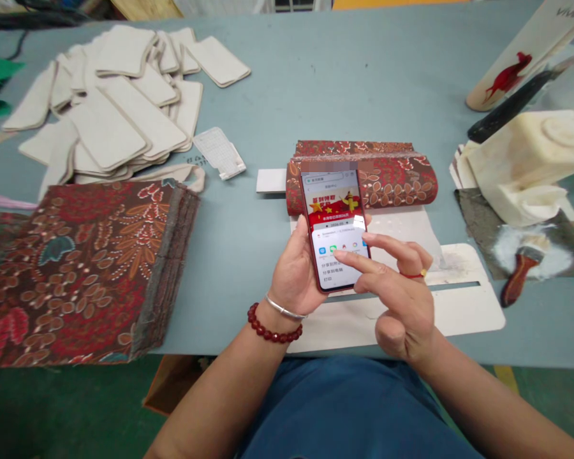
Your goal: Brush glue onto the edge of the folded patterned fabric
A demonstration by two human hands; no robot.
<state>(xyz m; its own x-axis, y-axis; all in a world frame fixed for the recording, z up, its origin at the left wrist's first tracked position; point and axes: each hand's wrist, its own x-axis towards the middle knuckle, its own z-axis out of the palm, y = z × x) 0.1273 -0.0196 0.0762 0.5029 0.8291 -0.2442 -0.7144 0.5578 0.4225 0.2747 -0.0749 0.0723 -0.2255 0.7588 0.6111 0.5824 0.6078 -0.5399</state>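
Observation:
A smartphone [337, 220] with a lit screen rests in my left hand [294, 271], whose fingers wrap round its back and edges. My right hand [402, 287] is over the lower part of the screen, holding nothing. Its index finger reaches to the row of app icons, and its other fingers are partly bent and apart. Behind the phone lies a rolled piece of brown and red floral fabric [397, 178]. Beneath the hands are a white slotted board [463, 306] and a translucent sheet [411, 226].
Patterned fabric pieces [76, 268] are stacked at left. Behind them lie many white padded panels [110, 121] and a small white card [220, 152]. At right are a brush [521, 274] on white paste, a cut plastic jug [530, 159] and a tall vivo box [521, 57].

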